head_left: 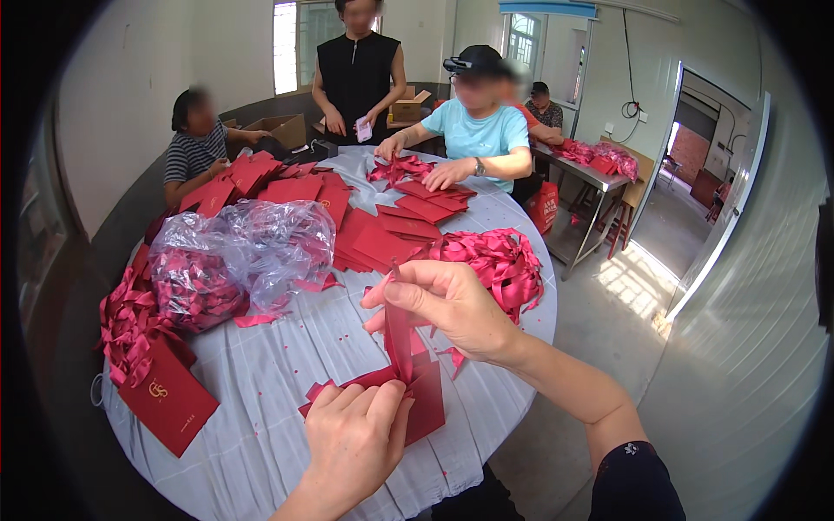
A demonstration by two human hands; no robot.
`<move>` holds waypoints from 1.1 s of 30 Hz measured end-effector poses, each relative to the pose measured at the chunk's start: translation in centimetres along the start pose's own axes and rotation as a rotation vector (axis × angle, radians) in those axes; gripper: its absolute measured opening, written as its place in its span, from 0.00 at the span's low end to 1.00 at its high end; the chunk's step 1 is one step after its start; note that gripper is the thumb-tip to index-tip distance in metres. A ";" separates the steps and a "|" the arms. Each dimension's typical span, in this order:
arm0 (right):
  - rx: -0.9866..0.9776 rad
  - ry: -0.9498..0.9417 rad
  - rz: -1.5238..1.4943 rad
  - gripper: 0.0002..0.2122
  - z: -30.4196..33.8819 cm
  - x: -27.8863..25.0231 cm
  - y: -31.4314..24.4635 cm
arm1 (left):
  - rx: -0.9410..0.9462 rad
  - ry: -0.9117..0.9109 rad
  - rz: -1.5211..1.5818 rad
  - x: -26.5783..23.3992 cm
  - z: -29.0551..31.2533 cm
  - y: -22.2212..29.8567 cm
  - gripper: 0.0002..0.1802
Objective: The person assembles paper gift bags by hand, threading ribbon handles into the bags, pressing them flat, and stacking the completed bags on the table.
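Observation:
Close to the near edge of the round table, my left hand is closed on a red paper packet, its fingers bent over the packet's upper edge. My right hand is raised above it and pinches a dark red satin ribbon between thumb and fingers. The ribbon runs taut and nearly upright from the packet to my right fingertips. My left fingers hide where ribbon and packet meet. Just behind my right hand lies a heap of loose red ribbons.
A clear plastic bag of ribbons and stacked red packets cover the table's left and middle. Another packet lies at the left edge. Across from me a person in light blue handles packets. A metal side table stands at right.

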State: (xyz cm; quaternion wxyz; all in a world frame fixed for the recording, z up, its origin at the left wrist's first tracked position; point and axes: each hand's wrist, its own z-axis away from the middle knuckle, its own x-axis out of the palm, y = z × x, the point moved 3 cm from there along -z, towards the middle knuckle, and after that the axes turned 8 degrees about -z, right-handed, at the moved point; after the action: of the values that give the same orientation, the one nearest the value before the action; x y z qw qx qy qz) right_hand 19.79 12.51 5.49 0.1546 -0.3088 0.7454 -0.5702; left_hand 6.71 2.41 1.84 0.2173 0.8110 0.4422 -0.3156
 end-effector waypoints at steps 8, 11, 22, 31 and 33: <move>0.048 -0.072 -0.274 0.14 0.1 -0.6 1.5 | -0.018 -0.018 0.037 0.1 -0.3 -0.2 0.09; 0.232 -0.252 0.187 0.15 1.2 -0.3 2.8 | -0.002 -0.001 0.032 0.0 -0.2 -0.2 0.07; -0.023 0.002 0.370 0.10 2.9 1.1 4.4 | -0.049 -0.077 0.035 -0.2 0.2 -0.7 0.07; 0.000 0.020 0.365 0.11 2.2 -0.4 4.9 | -0.512 -0.055 0.089 -6.1 4.0 -5.1 0.15; -0.012 -0.045 0.380 0.11 1.7 0.4 5.7 | -0.983 -0.512 0.748 -3.4 6.4 -6.5 0.28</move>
State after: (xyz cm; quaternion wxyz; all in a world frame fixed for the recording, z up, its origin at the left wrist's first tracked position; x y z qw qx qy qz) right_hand 18.90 11.86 -0.32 0.2742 -0.1759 0.7900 -0.5195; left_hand -2.29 -0.27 -0.78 0.7545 0.6158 0.1580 -0.1631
